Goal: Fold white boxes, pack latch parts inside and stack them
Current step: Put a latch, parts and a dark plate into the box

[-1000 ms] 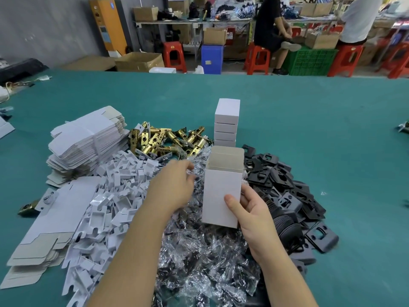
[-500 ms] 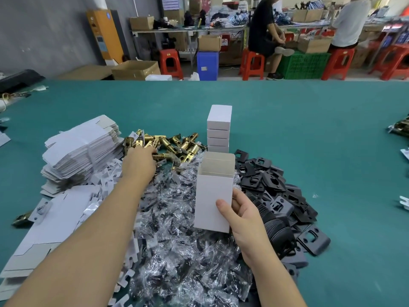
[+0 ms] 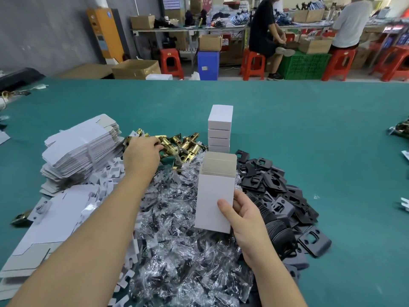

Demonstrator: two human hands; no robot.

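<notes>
Left hand (image 3: 141,155) now reaching farther, grip closing on brass latch (image 3: 169,147), right hand (image 3: 245,214) grip holding open white box (image 3: 215,196)

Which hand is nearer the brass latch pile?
Left. The left hand is at the brass latch pile, touching a latch; the right hand holds the open white box nearer the camera.

We cannot see the left hand's (image 3: 141,155) fingertips, buried among the brass latches (image 3: 177,147); the open box (image 3: 215,191) hides the right hand's (image 3: 245,216) fingers.
</notes>
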